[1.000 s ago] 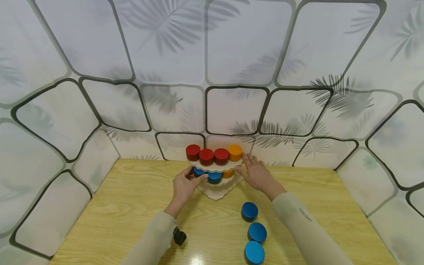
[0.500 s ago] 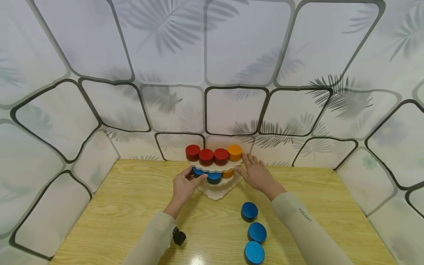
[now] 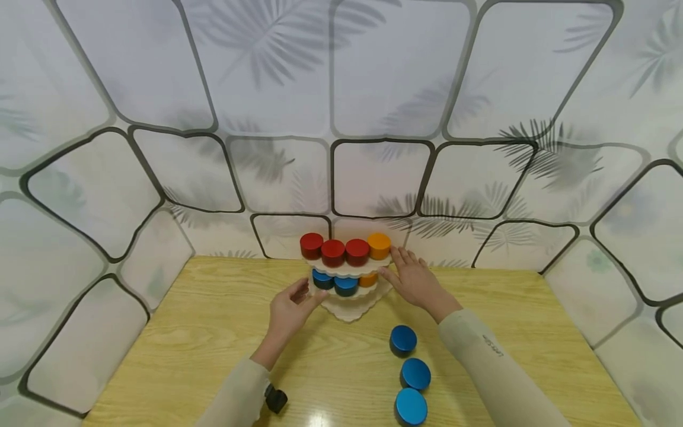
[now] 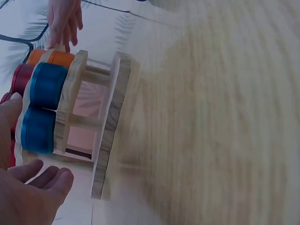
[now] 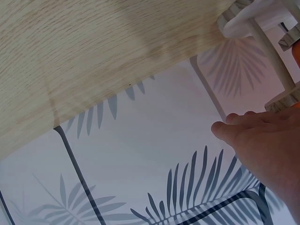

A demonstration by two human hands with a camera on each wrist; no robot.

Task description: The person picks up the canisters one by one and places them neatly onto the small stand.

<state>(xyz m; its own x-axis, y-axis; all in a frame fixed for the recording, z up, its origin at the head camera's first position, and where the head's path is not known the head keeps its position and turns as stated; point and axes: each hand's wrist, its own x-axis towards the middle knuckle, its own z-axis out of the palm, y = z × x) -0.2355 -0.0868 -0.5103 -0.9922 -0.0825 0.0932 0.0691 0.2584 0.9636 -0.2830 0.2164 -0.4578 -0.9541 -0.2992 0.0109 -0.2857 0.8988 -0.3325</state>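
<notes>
**At either end of a wooden stand (image 3: 349,310), a left hand (image 3: 288,311) and a right hand (image 3: 416,283)**

Near the back of the yellowish wood-grain table (image 3: 213,338), the stand rises in three tiers with scalloped edges, close to the wall (image 3: 384,178) with its dark outlines and leaf prints. Round posts (image 4: 86,122) join the tiers. On the top tier, three red canisters (image 3: 333,253) and one orange canister (image 3: 379,246) form a curved row, orange at the right end. On the middle tier are two blue canisters (image 3: 346,286) side by side and a second orange canister (image 3: 367,279), partly covered by the tier above.

The left hand is at the stand's left end, thumb and fingers spread well apart around nothing. Its thumb tip lies just beside the leftmost blue canister; whether the two touch, I cannot tell. The right hand, also with nothing in its grasp, lays nearly straight fingers along the right end of the top tier, next to the upper orange canister.

On the table before the right hand, three loose blue canisters (image 3: 415,374) run toward the viewer, the nearer two close together and the farthest a little apart. A small black device (image 3: 276,400) sits at the left cuff. Both sleeves (image 3: 480,350) are pale; the right one bears dark lettering.
</notes>
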